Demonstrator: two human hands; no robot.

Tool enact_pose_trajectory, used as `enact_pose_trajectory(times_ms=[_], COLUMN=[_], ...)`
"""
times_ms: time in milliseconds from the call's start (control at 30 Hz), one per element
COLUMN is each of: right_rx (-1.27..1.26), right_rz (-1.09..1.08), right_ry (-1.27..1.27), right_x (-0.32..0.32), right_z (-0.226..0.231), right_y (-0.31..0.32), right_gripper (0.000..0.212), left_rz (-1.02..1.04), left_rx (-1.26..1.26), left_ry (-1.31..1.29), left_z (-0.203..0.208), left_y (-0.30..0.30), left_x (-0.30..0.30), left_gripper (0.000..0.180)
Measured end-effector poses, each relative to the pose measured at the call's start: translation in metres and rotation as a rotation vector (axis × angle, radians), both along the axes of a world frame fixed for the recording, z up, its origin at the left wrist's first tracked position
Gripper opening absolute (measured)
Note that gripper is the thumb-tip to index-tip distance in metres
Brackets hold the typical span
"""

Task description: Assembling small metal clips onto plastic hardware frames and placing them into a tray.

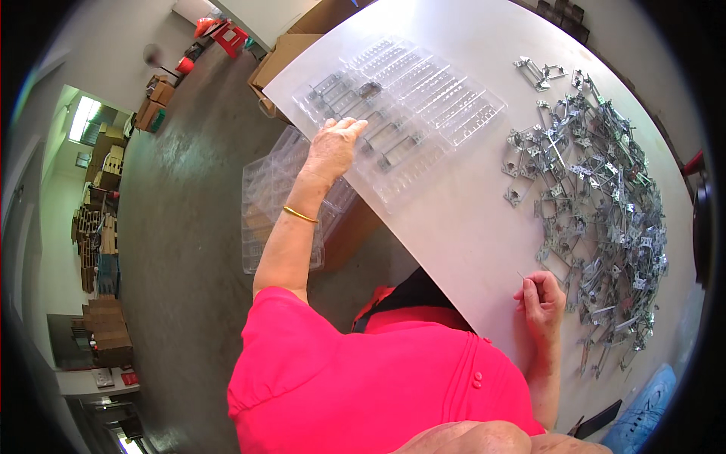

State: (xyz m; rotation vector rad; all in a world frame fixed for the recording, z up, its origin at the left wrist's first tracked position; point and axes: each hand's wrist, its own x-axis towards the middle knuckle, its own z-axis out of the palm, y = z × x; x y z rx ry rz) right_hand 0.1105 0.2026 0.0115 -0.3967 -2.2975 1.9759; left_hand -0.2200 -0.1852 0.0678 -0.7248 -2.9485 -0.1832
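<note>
Left hand [336,145] is held at the clear tray [454,94], fingertips bunched, contents unclear; thin piece [520,274] is pinched by right hand [543,300]. Metal frames [384,162] are seated in tray; more are heaped [609,189] on tabletop [461,234], right.

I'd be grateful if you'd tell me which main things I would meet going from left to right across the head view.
Brown cardboard box → red plastic stool → clear ribbed plastic packaging on the white table → jumbled heap of silver metal brackets.
</note>
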Motion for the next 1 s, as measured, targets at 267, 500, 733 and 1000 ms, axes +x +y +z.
enact_pose_trajectory(times_ms=[267, 500, 733, 1000], right_rx=[0.003, 0.019, 0.012, 0.012], right_rz=[-0.001, 0.004, -0.006, -0.001], right_ry=[0.000, -0.013, -0.002, -0.005], right_x=[0.000, 0.000, 0.000, -0.001], right_z=[0.000, 0.004, 0.003, 0.004], right_y=[0.000, -0.001, -0.002, -0.003], right_gripper=[0.004, 0.004, 0.004, 0.004], left_rz=[0.033, 0.036, -0.036, -0.160], left_rx=[-0.056, 0.022, 0.039, 0.068], left_ry=[0.003, 0.022, 0.127, 0.172], left_z=[-0.012, -0.014, -0.010, -0.019], left_y=[-0.001, -0.002, 0.000, 0.007], left_x=[-0.005, -0.004, 0.009, 0.023], left_gripper=[0.054, 0.054, 0.050, 0.045])
